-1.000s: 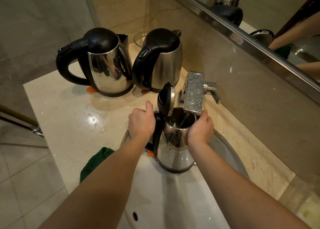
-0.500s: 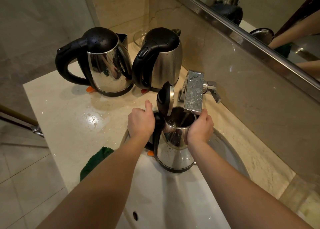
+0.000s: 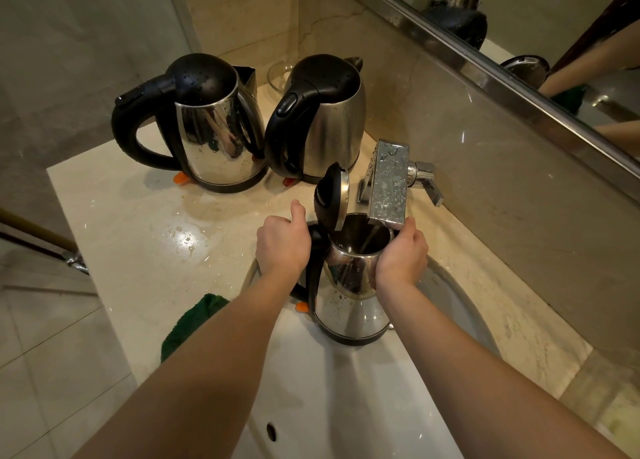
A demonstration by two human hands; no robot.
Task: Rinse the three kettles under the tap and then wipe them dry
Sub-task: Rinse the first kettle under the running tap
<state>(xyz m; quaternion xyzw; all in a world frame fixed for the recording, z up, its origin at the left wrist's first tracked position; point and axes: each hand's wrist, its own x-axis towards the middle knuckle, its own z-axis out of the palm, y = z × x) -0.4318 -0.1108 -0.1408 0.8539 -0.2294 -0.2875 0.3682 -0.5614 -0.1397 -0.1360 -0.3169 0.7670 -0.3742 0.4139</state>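
An open kettle [image 3: 349,306] is held upright over the sink [image 3: 346,396], its mouth right under the tap [image 3: 389,181] spout and its lid [image 3: 334,195] flipped up. The left grip [image 3: 282,247] is curled round the black handle with the thumb raised; the right grip [image 3: 401,254] wraps round the steel body just below the rim. Whether water is running is hard to tell. Two more kettles, the left kettle [image 3: 214,129] and the right kettle [image 3: 329,122], stand side by side with lids down at the far corner of the wet desk [image 3: 138,223]. A green cloth [image 3: 194,323] lies at the desk's near edge, just beside the left forearm.
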